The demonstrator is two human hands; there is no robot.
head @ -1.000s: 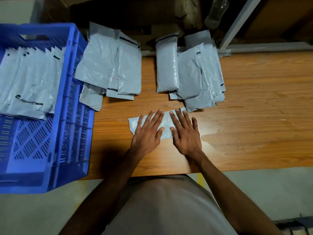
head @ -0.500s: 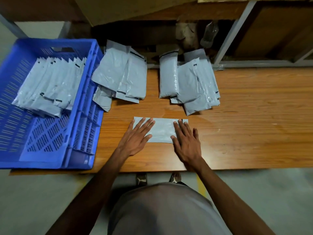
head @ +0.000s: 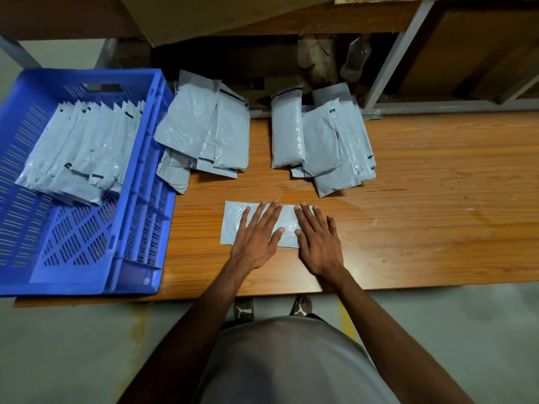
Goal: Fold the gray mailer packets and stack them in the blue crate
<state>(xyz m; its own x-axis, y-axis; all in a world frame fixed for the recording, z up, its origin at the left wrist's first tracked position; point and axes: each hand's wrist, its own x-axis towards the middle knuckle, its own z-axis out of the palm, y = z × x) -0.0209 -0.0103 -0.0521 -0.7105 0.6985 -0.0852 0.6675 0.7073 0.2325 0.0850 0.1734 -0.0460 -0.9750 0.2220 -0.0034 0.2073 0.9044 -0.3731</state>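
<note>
Gray packet point(head: 233, 225) lay near the bench's front edge; my left hand point(head: 256, 240) and right hand point(head: 319, 243) pressed it flat-fingered, gripping nothing. Creasing outward seemed wisest.

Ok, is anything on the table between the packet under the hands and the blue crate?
Nothing visible. The packet, pressed by the left hand and right hand, has bare table leftward to the blue crate. The nearest pile lies farther back.
</note>
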